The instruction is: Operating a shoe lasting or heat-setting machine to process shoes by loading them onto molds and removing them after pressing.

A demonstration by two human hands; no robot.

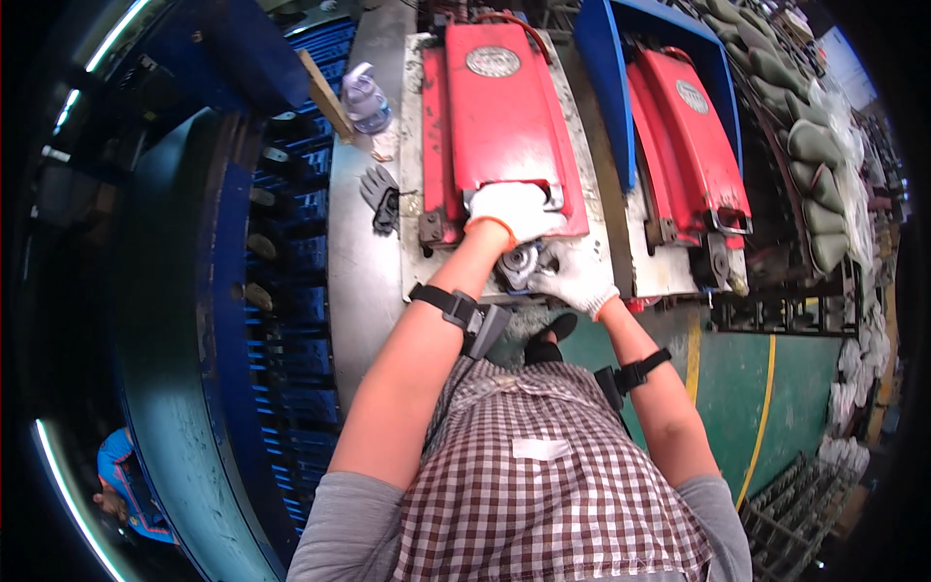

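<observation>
A white work glove with an orange cuff covers my left hand (509, 210), which is closed over the metal handle (555, 198) at the near edge of a red machine cover (504, 116). The cover lies lowered on a pale metal base plate (411, 165). Just below the handle is a round metal part (520, 260) at the front of the machine. My right hand (579, 278), also in a white glove, holds this part's right side with thumb and fingers bent. Part of its grip is hidden.
A second red machine (679, 145) stands right, inside a blue guard (609, 87). Left of my machine are a grey-black glove (381, 201) and a plastic bottle (366, 102). Further left runs a conveyor (165, 320). Several green shoe lasts (813, 143) line the right; a person (131, 485) is lower left.
</observation>
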